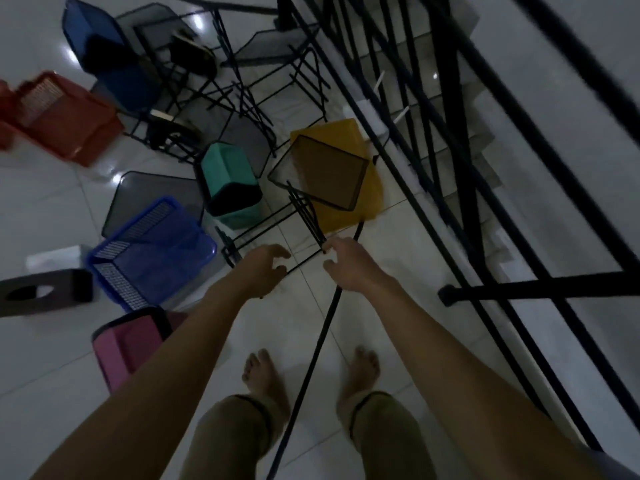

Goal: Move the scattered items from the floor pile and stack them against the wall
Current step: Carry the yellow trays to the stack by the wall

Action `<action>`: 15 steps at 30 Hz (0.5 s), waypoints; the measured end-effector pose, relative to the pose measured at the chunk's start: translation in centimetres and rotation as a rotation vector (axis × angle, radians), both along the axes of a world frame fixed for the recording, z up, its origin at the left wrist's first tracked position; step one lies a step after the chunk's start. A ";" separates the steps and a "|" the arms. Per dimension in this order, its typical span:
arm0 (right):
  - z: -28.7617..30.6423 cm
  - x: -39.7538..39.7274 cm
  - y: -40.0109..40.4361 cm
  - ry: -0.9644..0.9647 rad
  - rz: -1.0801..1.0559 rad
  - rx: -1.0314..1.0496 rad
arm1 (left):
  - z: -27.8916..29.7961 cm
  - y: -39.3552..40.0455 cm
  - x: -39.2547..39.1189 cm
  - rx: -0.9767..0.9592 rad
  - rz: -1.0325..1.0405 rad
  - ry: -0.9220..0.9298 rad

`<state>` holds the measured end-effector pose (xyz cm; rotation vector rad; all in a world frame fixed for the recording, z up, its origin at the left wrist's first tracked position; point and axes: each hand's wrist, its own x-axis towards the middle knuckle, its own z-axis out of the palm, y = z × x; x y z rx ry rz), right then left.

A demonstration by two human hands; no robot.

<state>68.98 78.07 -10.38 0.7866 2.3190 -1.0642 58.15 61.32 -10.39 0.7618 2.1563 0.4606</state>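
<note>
On the pale tiled floor (52,209) beside a black stair railing (485,168), a heap of household items lies scattered. The person's left hand (261,270) reaches down with fingers loosely curled and spread, holding nothing, just above the lower bar of a black wire rack frame (273,233). The right hand (349,266) is beside it, fingertips at the corner of the same frame; whether it actually grips the wire cannot be told through the blur. A thin black rod (311,362) runs diagonally from near the right hand down between the person's bare feet (263,375). The frame carries a tilted mesh shelf (320,171) lying over a yellow bin (349,209). A teal bin (230,187) lies on its side just left of it. Near the left arm sit a blue plastic basket (152,251) and a pink bin (128,344). Farther off lie an orange basket (65,116), a dark blue bin (100,39) and more black mesh racks (194,81).
</note>
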 end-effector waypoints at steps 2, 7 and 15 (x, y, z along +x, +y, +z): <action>-4.9 -1.2 1.7 0.049 0.026 0.076 | -5.0 1.8 -0.8 0.007 0.012 0.045; -15.9 -5.2 5.1 0.160 0.163 0.358 | -17.1 5.5 -3.8 -0.005 -0.027 0.241; -27.5 -11.8 8.1 0.244 0.302 0.710 | -29.1 9.0 -9.7 0.014 -0.035 0.659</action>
